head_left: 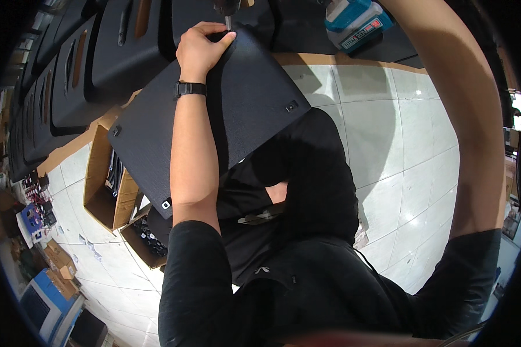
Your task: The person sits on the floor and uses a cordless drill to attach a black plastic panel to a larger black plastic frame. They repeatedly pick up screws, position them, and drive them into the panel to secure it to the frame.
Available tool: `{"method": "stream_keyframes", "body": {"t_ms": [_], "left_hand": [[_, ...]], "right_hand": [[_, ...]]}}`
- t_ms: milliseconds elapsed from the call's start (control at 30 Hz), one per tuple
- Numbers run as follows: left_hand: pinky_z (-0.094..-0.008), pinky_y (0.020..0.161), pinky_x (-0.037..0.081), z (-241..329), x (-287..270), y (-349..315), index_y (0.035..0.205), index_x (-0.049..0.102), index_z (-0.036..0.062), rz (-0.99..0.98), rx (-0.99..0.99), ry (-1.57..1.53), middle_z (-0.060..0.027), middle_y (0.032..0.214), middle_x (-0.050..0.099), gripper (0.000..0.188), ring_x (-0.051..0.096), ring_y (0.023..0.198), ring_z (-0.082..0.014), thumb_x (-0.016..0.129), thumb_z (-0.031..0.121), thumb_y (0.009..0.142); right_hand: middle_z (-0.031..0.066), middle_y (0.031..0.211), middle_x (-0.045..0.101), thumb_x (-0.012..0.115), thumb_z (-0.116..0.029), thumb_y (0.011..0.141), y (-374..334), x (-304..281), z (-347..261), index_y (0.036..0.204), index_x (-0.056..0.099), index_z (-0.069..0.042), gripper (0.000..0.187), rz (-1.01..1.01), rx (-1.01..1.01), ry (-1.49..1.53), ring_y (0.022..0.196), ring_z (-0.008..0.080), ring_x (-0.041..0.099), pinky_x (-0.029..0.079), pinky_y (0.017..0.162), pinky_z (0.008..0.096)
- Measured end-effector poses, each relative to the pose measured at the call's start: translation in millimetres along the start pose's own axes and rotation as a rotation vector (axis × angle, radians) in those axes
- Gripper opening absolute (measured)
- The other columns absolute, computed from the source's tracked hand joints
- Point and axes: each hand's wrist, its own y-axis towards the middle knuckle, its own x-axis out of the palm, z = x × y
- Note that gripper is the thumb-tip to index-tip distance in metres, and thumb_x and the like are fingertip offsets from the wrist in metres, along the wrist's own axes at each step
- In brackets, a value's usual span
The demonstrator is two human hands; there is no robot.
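A black textured panel (249,95) lies tilted across my knees, with small black corner fittings (291,106) at three corners. My left hand (205,49) is at its far corner, thumb and forefinger closed round a spot beside a metal driver bit (228,23). Whatever they pinch is too small or hidden to make out. The bit points down from the dark nose of a power driver (226,6), cut off by the top edge. My right forearm (463,87) arches up the right side and leaves at the top, so my right hand is out of sight.
A teal and grey battery pack (356,26) shows at the top. Several black moulded cases (130,55) line the left. Open cardboard boxes (101,185) with small black parts stand beside my left arm. Cardboard sheeting edges the pale tiled floor (388,144). More boxes sit lower left.
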Motion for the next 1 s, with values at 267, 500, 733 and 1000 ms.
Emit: {"method": "stream_keyframes", "body": {"t_ms": [267,500,733,1000], "left_hand": [[-0.0387,0.091,0.059,0.3,-1.4,1.0,0.108,0.085,0.021,-0.045,0.01,-0.009,0.0059,0.117,0.078,0.033,0.074,0.107,-0.0214,0.084,0.043,0.084],[-0.0393,0.095,0.057,-6.2,0.7,2.1,0.11,0.084,0.0205,-0.039,0.037,-0.014,0.0049,0.121,0.077,0.037,0.073,0.111,-0.0226,0.085,0.047,0.084],[-0.0381,0.089,0.06,-4.6,3.2,1.2,0.108,0.085,0.0225,0.009,0.063,0.029,0.0044,0.114,0.079,0.033,0.076,0.101,-0.0217,0.084,0.045,0.083],[-0.036,0.082,0.059,1.1,-1.7,1.5,0.101,0.085,0.0265,-0.013,0.022,0.037,0.0041,0.106,0.079,0.031,0.075,0.091,-0.0201,0.085,0.048,0.079]], "right_hand": [[0.0016,0.063,0.06,0.064,-0.019,0.101,7.0,-2.1,2.7,0.082,0.064,-0.007,0.021,-0.018,0.002,0.022,0.055,0.0141,0.058,0.049,0.053,0.0309],[0.0017,0.066,0.061,0.065,-0.017,0.099,-5.2,12.6,-11.7,0.083,0.066,-0.007,0.02,0.07,0.013,-0.082,0.057,0.014,0.058,0.048,0.054,0.031],[0.0028,0.077,0.067,0.068,-0.017,0.098,3.0,4.7,-16.2,0.085,0.069,-0.005,0.017,-0.021,-0.023,-0.176,0.063,0.0123,0.06,0.05,0.055,0.0289],[0.0058,0.083,0.072,0.076,-0.01,0.091,-14.5,12.6,13.6,0.096,0.074,0.001,0.012,0.103,-0.139,-0.019,0.063,0.012,0.06,0.051,0.055,0.0292]]}}
